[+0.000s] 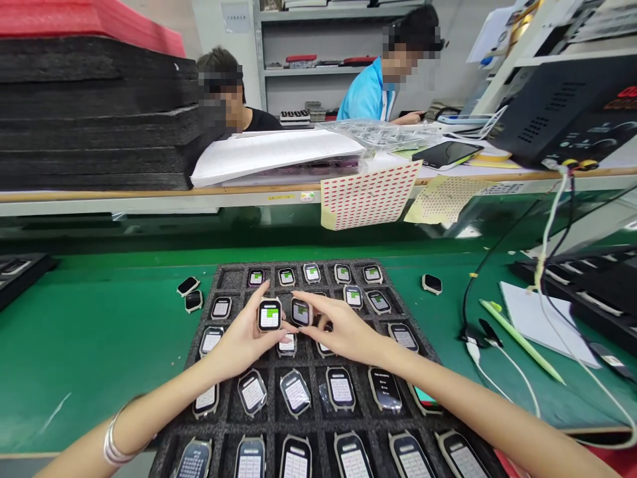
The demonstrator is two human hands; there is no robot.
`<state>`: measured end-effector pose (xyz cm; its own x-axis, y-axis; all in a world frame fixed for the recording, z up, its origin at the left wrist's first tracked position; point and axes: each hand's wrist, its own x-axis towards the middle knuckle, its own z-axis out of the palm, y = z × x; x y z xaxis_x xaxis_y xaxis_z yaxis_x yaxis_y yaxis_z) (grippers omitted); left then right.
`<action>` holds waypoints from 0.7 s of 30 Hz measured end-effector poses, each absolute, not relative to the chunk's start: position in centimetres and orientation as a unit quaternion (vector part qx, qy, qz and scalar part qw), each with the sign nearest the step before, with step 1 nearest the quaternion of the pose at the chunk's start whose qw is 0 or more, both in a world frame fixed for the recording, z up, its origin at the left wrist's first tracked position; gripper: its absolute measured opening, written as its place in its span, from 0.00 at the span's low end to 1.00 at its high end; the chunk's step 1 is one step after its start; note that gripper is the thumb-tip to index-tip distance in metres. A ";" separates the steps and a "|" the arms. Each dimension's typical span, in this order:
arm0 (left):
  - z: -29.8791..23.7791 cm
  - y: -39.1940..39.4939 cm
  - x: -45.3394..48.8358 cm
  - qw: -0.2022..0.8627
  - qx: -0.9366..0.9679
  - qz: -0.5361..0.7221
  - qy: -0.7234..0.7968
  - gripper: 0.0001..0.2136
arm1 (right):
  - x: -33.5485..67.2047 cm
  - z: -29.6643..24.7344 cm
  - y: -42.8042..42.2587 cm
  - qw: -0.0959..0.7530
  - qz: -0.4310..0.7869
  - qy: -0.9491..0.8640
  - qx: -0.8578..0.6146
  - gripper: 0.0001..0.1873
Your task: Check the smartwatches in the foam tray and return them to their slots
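Note:
Above a black foam tray (313, 425) my left hand (243, 328) holds a smartwatch case (270, 315) without a strap, its lit screen showing a green and white grid. Close beside it, my right hand (341, 325) grips a second watch case (301, 311) between thumb and fingers; its screen looks darker, with a little green. Rows of similar watch cases fill the tray's square pockets, most with lit screens. One watch (385, 390) shows a black screen with white text lines. My hands and forearms cover some pockets.
Loose watch cases (188, 286) lie left of the tray, another (432, 283) to its right. Cables, a green pen (522, 342) and white paper (547, 325) lie on the right. Behind stand a shelf edge (239, 207), stacked black foam (94, 119), a power supply (567, 109) and two people.

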<state>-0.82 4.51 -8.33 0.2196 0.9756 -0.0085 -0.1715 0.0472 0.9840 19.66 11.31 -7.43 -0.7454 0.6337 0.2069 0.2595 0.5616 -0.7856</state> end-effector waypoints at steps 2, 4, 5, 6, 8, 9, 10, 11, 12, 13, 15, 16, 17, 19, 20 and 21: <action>-9.2 5.5 -2.4 0.507 0.583 0.441 0.456 0.34 | 18.0 -8.0 12.8 0.210 0.267 -0.906 -0.253 0.28; -10.0 6.7 -4.3 0.334 0.689 0.381 0.518 0.25 | 16.3 -8.5 14.1 0.181 0.187 -0.932 -0.251 0.28; -10.3 7.3 -5.2 0.285 0.709 0.361 0.534 0.22 | 15.6 -8.7 14.7 0.170 0.164 -0.938 -0.253 0.28; -10.5 7.9 -6.1 0.248 0.726 0.341 0.544 0.20 | 15.0 -8.8 15.2 0.162 0.151 -0.941 -0.256 0.28; -10.7 8.8 -7.6 0.214 0.750 0.309 0.544 0.18 | 14.2 -8.9 15.9 0.152 0.140 -0.944 -0.258 0.26; -10.7 9.2 -8.1 0.202 0.763 0.292 0.540 0.18 | 14.1 -8.9 16.2 0.145 0.134 -0.946 -0.257 0.25; -10.7 9.4 -8.5 0.192 0.776 0.276 0.534 0.18 | 14.1 -8.8 16.4 0.137 0.126 -0.948 -0.257 0.24; -10.7 9.6 -8.7 0.183 0.786 0.261 0.529 0.18 | 14.2 -8.8 16.5 0.128 0.118 -0.951 -0.255 0.23; -10.7 9.7 -8.8 0.176 0.795 0.250 0.524 0.19 | 14.5 -8.7 16.6 0.119 0.109 -0.954 -0.252 0.21; -10.6 9.7 -8.8 0.170 0.801 0.241 0.521 0.20 | 14.8 -8.6 16.7 0.110 0.100 -0.957 -0.249 0.20; -10.2 9.3 -8.9 0.160 0.808 0.232 0.517 0.23 | 15.3 -8.3 16.6 0.091 0.080 -0.963 -0.239 0.18; -9.8 8.9 -9.1 0.155 0.808 0.232 0.519 0.24 | 15.5 -8.2 16.6 0.081 0.071 -0.966 -0.234 0.17; -9.5 8.3 -9.4 0.151 0.806 0.234 0.522 0.25 | 15.7 -8.1 16.5 0.072 0.063 -0.969 -0.227 0.17; -8.6 6.8 -10.5 0.143 0.799 0.236 0.534 0.24 | 15.7 -7.8 16.4 0.056 0.049 -0.974 -0.215 0.19; -8.1 5.9 -11.2 0.141 0.796 0.232 0.540 0.21 | 15.6 -7.7 16.4 0.048 0.043 -0.976 -0.209 0.19; -7.8 4.9 -11.8 0.142 0.794 0.221 0.548 0.17 | 15.4 -7.6 16.5 0.040 0.037 -0.977 -0.204 0.20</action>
